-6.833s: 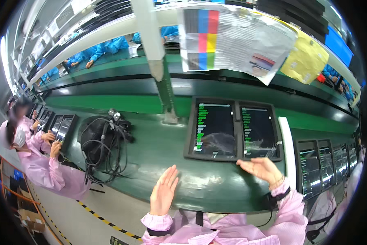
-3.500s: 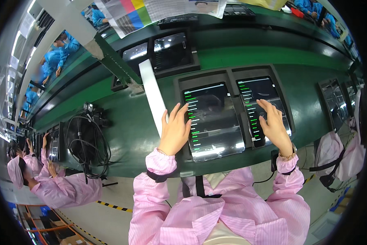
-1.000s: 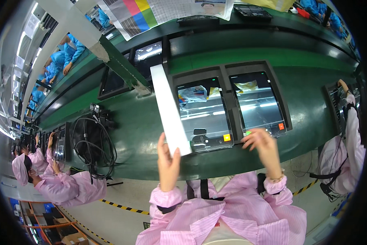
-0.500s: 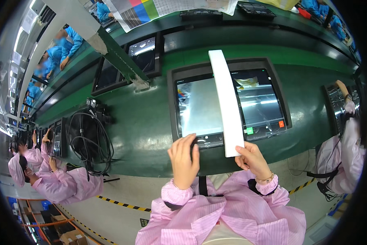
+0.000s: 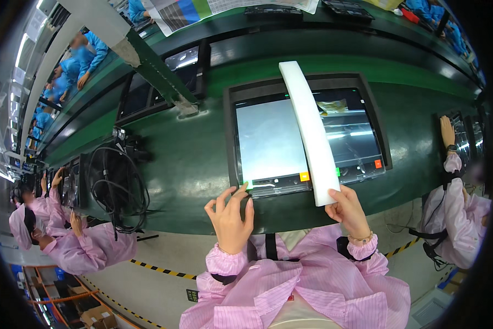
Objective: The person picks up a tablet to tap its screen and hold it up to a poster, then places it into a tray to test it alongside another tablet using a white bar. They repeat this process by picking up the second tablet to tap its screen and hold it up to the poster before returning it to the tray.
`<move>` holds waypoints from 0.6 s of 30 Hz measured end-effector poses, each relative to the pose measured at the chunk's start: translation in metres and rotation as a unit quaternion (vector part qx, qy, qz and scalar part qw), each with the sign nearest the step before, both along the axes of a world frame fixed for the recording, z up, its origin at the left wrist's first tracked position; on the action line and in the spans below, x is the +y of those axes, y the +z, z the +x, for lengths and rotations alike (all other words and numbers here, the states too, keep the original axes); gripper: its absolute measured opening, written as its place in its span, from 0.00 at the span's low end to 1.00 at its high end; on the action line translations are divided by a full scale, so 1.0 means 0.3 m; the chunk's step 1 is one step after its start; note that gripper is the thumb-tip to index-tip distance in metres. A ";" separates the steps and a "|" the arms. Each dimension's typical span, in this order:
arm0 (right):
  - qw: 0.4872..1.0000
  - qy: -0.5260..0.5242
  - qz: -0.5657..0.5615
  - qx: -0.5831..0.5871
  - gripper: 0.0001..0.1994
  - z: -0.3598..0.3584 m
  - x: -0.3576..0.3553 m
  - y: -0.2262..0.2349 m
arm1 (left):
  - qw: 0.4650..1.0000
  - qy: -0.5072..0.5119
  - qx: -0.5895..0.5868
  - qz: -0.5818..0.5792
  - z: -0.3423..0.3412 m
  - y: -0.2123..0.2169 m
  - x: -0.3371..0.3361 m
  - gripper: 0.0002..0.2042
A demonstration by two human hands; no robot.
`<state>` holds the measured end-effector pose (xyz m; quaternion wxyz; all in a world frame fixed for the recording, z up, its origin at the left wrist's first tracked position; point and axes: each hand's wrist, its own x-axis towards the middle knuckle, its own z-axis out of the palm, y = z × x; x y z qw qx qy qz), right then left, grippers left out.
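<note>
My right hand [image 5: 349, 213] grips the near end of a long white foam strip [image 5: 312, 126] between thumb and fingers. The strip slants over two flat screen panels lying side by side in a dark tray [image 5: 231, 148]. The left panel [image 5: 271, 140] looks pale grey, with an orange tag [image 5: 304, 176] and a green tag [image 5: 248, 185] along its near edge. The right panel [image 5: 356, 137] is dark and glossy, with an orange tag at its near right corner. My left hand [image 5: 231, 222] has its fingers apart, fingertips at the green tag; whether they touch it is unclear.
Coiled black cables [image 5: 117, 186] lie on the green bench to the left. A metal post [image 5: 158, 77] rises beyond them, next to another tray of panels [image 5: 191, 60]. Co-workers in pink sit at both sides; others in blue are across the bench. A printed sheet [image 5: 202, 11] hangs at the back.
The foam strip's near end has shifted right with my right hand. My left hand has moved slightly left. The left panel's tags now show, and its reflections have given way to even grey.
</note>
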<state>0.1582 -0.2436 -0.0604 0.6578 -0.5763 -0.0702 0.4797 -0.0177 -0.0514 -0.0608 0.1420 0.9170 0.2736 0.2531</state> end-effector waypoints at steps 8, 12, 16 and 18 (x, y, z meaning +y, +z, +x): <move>0.958 -0.247 -0.038 -0.143 0.18 0.101 -0.145 -0.001 | 0.989 -0.143 -0.033 -0.033 0.145 0.046 -0.096 0.13; 0.937 -0.306 -0.040 -0.162 0.18 0.160 -0.246 -0.030 | 0.962 -0.270 0.002 -0.043 0.235 0.056 -0.195 0.16; 0.932 -0.325 -0.032 -0.156 0.18 0.188 -0.309 -0.042 | 0.954 -0.298 0.017 -0.023 0.296 0.050 -0.236 0.17; 0.933 -0.323 -0.031 -0.158 0.18 0.194 -0.319 -0.046 | 0.954 -0.298 0.027 -0.018 0.320 0.048 -0.242 0.17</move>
